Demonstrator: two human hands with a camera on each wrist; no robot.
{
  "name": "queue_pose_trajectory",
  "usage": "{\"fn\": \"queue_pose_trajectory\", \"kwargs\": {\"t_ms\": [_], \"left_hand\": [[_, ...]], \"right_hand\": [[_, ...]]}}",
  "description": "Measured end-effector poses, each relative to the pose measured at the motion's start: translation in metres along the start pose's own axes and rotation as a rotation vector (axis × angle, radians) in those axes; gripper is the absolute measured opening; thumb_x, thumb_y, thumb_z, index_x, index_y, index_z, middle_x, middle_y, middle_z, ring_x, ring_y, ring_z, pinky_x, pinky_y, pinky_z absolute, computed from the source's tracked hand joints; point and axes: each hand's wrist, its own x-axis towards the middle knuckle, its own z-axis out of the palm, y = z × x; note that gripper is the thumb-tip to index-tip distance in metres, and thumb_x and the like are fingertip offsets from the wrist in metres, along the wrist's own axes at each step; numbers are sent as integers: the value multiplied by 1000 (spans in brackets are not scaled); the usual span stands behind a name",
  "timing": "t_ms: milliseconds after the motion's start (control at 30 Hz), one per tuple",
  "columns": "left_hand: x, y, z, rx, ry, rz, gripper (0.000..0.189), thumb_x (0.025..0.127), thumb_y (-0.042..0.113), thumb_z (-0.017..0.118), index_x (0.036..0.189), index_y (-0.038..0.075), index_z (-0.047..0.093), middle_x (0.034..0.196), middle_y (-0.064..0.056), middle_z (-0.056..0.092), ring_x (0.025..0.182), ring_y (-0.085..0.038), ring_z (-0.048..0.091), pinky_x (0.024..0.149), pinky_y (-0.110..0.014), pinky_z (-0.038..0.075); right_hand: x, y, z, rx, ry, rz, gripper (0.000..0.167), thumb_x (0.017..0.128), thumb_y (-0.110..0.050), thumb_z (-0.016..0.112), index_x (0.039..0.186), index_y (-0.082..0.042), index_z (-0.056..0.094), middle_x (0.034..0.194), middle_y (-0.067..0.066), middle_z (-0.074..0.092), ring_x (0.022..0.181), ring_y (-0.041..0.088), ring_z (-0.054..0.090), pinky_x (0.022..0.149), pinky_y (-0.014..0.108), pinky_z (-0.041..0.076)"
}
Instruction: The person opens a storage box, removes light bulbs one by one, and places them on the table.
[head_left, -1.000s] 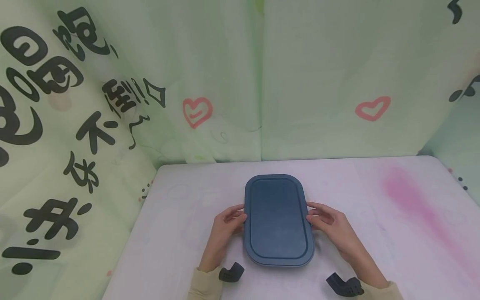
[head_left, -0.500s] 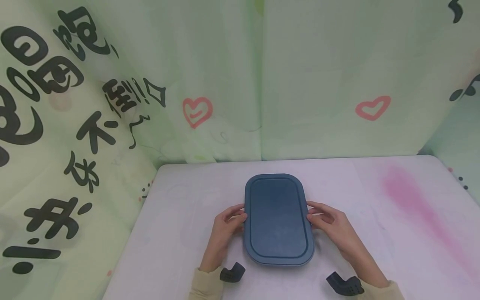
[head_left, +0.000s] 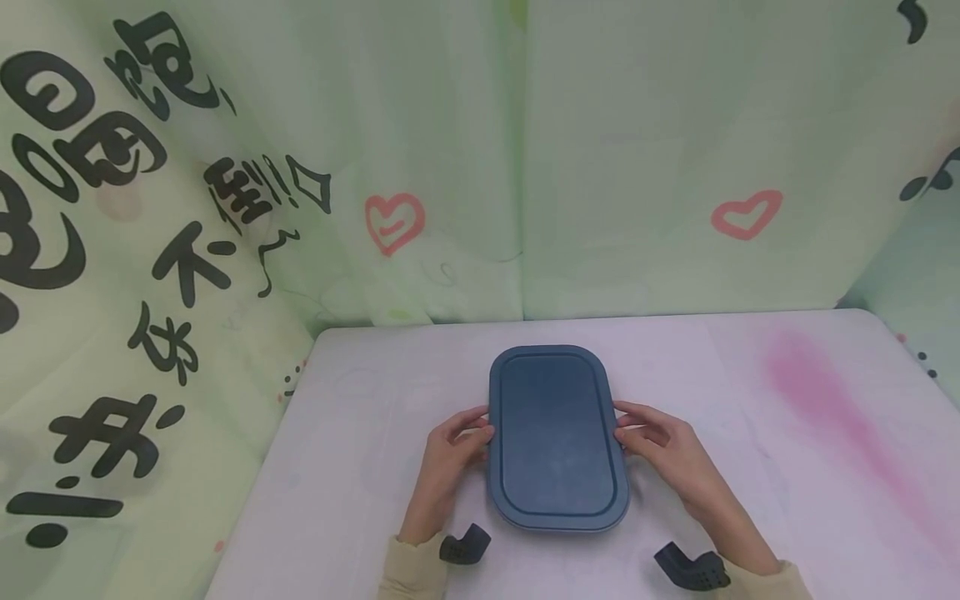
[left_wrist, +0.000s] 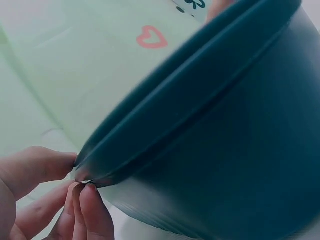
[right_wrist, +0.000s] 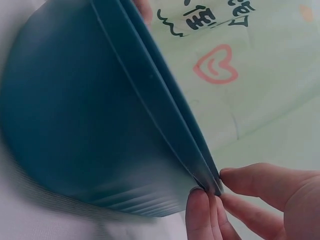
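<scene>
A dark blue rectangular food container (head_left: 558, 442) with rounded corners and a fitted lid (head_left: 557, 429) stands mid-table, its long side pointing away from me. My left hand (head_left: 452, 458) pinches the lid's rim at the left long side, thumb above and fingertips under the edge. Opposite it, my right hand (head_left: 667, 454) grips the rim at the right long side in the same way. In the left wrist view the fingertips (left_wrist: 95, 200) tuck beneath the lid's lip. The right wrist view shows the thumb (right_wrist: 255, 180) at the lid's edge. What the container holds is hidden.
The white table (head_left: 360, 500) has a pink smear (head_left: 825, 400) on its right side. Green curtains (head_left: 630, 150) with lettering and hearts hang behind and at both sides. Black wrist-worn pieces (head_left: 465, 545) jut inward from the sleeves.
</scene>
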Motion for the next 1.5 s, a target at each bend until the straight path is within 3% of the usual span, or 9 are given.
{"fn": "queue_pose_trajectory", "kwargs": {"t_ms": [833, 1500], "left_hand": [[2, 7, -5, -10, 23, -23, 44, 87, 26, 78, 127, 13, 67, 110, -8, 64, 91, -16, 65, 79, -29, 57], [-5, 10, -26, -9, 21, -14, 50, 86, 32, 78, 131, 14, 64, 119, -10, 62, 96, -17, 64, 82, -31, 57]], "right_hand": [[-3, -17, -1, 5, -8, -11, 58, 96, -36, 65, 145, -8, 49, 123, 15, 63, 92, 9, 68, 84, 17, 51], [-4, -30, 11, 35, -61, -93, 56, 96, -25, 67, 144, -3, 48, 123, 15, 60, 95, 7, 64, 85, 18, 52]]}}
